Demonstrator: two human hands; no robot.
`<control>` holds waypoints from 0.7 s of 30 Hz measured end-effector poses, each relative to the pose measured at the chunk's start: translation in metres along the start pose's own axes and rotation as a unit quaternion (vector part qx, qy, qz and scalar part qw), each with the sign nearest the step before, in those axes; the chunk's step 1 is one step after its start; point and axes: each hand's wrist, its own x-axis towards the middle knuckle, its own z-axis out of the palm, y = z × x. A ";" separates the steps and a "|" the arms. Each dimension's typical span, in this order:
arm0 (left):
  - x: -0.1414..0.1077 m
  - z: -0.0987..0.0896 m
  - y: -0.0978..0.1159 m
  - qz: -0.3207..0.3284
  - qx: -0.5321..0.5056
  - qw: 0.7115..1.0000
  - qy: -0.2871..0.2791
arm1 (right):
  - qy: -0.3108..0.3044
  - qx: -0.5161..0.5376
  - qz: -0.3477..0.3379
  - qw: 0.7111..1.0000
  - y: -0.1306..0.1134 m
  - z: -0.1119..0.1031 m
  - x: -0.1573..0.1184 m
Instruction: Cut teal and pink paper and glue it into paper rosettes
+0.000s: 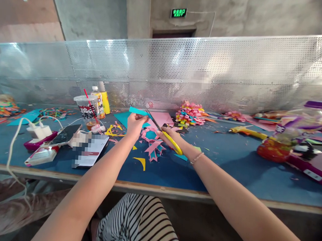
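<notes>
A narrow blue paper strip (138,111) is pinched in my left hand (136,123), its left end sticking out past the fingers. My right hand (173,136) is closed on yellow-handled scissors (173,143), whose blades point up and left to the strip's right end. Whether the blades touch the paper is too small to tell. Just below the hands lies a pink and blue paper rosette (150,134) with pink ribbon tails (154,150). Behind them are a pink sheet (162,118) and a blue sheet (121,119).
On the blue table (184,178) are a drink cup (86,108), a bottle (98,102), phones (66,133), white chargers (40,130), a pink paper pile (191,114), a yellow tool (247,132) and a jar of red liquid (275,149). A perforated metal screen (164,69) stands behind.
</notes>
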 end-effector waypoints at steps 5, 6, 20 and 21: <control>0.000 0.000 0.001 -0.003 -0.013 1.000 0.005 | -0.002 0.029 0.009 1.000 0.001 0.001 0.000; -0.001 0.000 0.002 -0.003 -0.016 1.000 0.006 | -0.003 0.033 0.011 0.999 0.001 0.001 0.000; 0.000 0.000 0.001 -0.006 -0.022 1.000 0.011 | -0.011 0.016 0.007 1.000 0.000 0.000 0.000; 0.000 0.000 0.001 -0.005 -0.023 1.000 0.009 | -0.012 0.013 0.007 1.000 0.000 -0.001 0.001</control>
